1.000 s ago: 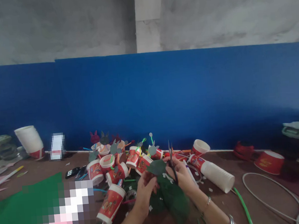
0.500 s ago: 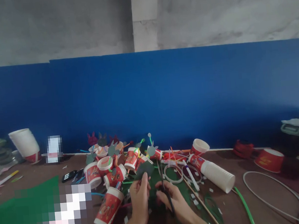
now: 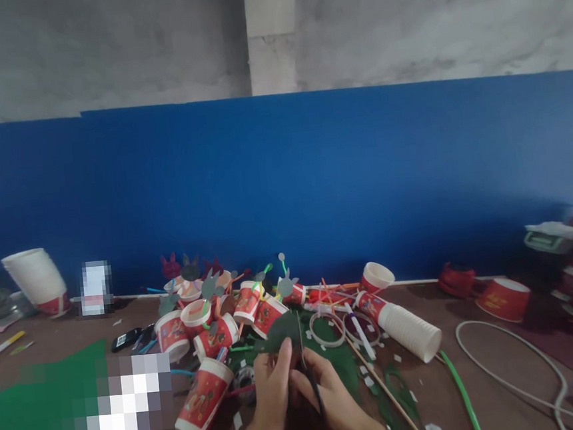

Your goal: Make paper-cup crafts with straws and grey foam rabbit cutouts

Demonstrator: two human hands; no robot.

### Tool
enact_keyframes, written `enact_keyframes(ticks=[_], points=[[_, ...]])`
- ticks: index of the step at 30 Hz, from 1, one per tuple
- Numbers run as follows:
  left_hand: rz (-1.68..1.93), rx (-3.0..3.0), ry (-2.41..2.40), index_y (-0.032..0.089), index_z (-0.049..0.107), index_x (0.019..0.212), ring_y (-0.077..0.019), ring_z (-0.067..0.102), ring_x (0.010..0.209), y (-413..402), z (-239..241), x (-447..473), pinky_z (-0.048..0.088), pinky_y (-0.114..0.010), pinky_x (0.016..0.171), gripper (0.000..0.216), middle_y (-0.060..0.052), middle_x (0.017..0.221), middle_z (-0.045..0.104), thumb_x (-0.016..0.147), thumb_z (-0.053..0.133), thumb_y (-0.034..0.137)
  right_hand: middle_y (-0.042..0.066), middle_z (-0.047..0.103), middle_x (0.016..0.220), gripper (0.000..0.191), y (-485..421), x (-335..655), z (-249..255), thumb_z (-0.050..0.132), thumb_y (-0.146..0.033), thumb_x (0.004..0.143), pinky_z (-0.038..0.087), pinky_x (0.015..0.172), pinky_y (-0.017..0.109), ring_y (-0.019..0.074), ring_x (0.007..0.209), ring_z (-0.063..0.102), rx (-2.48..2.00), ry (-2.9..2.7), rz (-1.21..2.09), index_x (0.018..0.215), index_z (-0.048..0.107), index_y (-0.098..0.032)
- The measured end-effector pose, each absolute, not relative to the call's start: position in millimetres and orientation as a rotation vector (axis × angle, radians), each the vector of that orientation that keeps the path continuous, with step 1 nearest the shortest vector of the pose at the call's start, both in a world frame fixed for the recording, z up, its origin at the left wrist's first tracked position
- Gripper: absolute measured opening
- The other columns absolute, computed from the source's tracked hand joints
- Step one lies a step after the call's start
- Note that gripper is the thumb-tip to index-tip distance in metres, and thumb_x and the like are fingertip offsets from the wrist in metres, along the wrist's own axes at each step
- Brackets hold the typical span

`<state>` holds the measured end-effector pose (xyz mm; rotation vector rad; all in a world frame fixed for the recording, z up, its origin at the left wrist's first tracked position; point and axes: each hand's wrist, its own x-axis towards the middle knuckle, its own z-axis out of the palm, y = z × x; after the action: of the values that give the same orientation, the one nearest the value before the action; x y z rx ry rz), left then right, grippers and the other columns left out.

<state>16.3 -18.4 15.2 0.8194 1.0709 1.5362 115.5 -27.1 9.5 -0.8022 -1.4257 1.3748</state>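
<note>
My left hand [image 3: 269, 394] pinches a dark green felt cut-out [image 3: 282, 328] from below, fingers closed on it. Close beside it, my right hand [image 3: 327, 395] grips black scissors [image 3: 307, 367] whose blades point up into the felt. More dark green felt [image 3: 342, 364] lies on the brown table under both hands. Just left of my hands lies a red paper cup [image 3: 202, 400] on its side.
A heap of red paper cups [image 3: 215, 315] with straws and felt shapes lies behind my hands. A white cup stack [image 3: 410, 332] and rings [image 3: 325, 329] lie right, a white cable [image 3: 512, 382] further right. A green sheet [image 3: 27, 408] covers the left. Blue wall behind.
Both hands have come down and towards me with the felt and scissors, and drifted a little left. The scissors, upright a second ago, now sit low between my hands.
</note>
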Motion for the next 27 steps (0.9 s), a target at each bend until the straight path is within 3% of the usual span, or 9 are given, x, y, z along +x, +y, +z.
enact_keyframes(ticks=[11,19,27], points=[[1.469,0.917,1.0,0.015,0.056,0.046,-0.0104,0.043,0.04,-16.9,13.8,15.2,0.035,-0.022,0.039,0.044,0.003,0.041,0.045,0.066,0.068,0.052,-0.004,0.05,0.061,0.031,-26.7,114.7,6.6,0.069,-0.044,0.071,0.036,0.048,0.02,0.0091,0.052,0.043,-0.827,-1.385,1.403,0.076,0.053,-0.018],[1.494,0.892,0.931,0.013,0.067,0.06,-0.0164,0.059,0.06,-18.3,18.9,16.2,0.047,-0.026,0.061,0.035,-0.003,0.059,0.064,0.064,0.072,0.048,-0.006,0.046,0.057,0.036,-26.3,112.9,7.6,0.07,-0.045,0.069,0.032,0.043,0.018,0.0065,0.047,0.038,-0.871,-1.355,1.362,0.071,0.048,-0.017],[1.468,0.85,0.873,0.012,0.073,0.076,-0.0231,0.066,0.077,-16.0,13.4,15.2,0.049,-0.033,0.079,0.035,-0.008,0.077,0.072,0.066,0.072,0.046,-0.007,0.043,0.053,0.039,-23.5,113.4,4.0,0.07,-0.049,0.067,0.031,0.04,0.017,0.0057,0.042,0.038,-0.887,-1.34,1.373,0.073,0.05,-0.017]])
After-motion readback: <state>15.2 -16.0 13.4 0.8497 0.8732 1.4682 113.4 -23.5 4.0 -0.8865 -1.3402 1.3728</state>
